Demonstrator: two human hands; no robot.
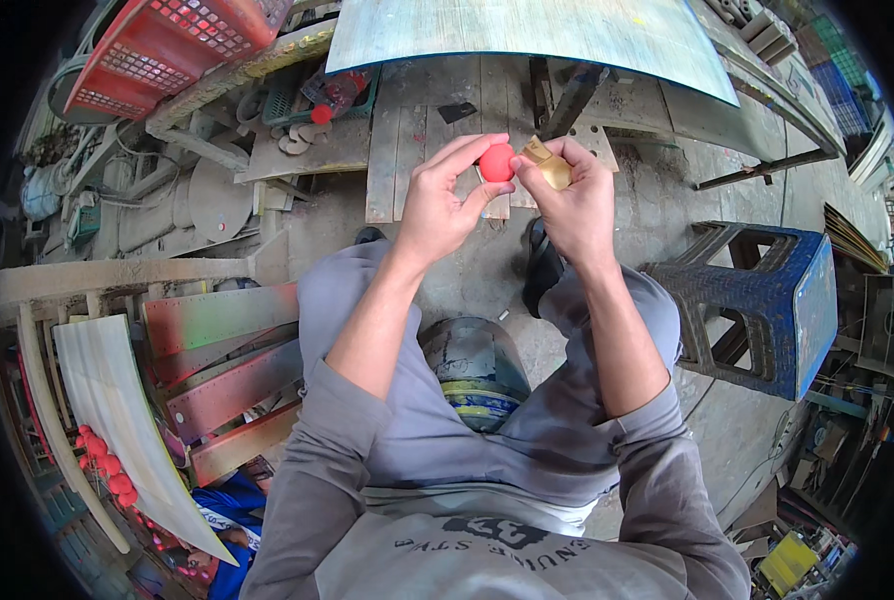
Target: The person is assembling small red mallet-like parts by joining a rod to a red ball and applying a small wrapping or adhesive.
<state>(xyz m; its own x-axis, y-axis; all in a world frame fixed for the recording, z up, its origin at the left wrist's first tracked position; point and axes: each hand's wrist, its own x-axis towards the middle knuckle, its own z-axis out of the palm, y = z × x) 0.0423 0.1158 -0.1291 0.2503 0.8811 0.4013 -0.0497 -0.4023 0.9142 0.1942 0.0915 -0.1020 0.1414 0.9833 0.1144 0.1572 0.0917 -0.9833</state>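
Note:
My left hand (439, 205) pinches a small round red ball (496, 162) between thumb and fingertips. Close against its right side, my right hand (582, 205) grips a folded tan piece of sandpaper (538, 152), its thumb reaching to the ball. Both hands are raised in front of my knees, above a low wooden platform (397, 150). More red balls (107, 465) lie clustered on a pale curved board (132, 400) to my left.
Ahead, a large pale panel (527, 30) spans the top. A red crate (172, 50) stands at upper left, near a green basket (360, 108). A worn blue stool (812, 310) is at my right. Red-painted planks (232, 320) lie left; a round container (472, 360) sits between my legs.

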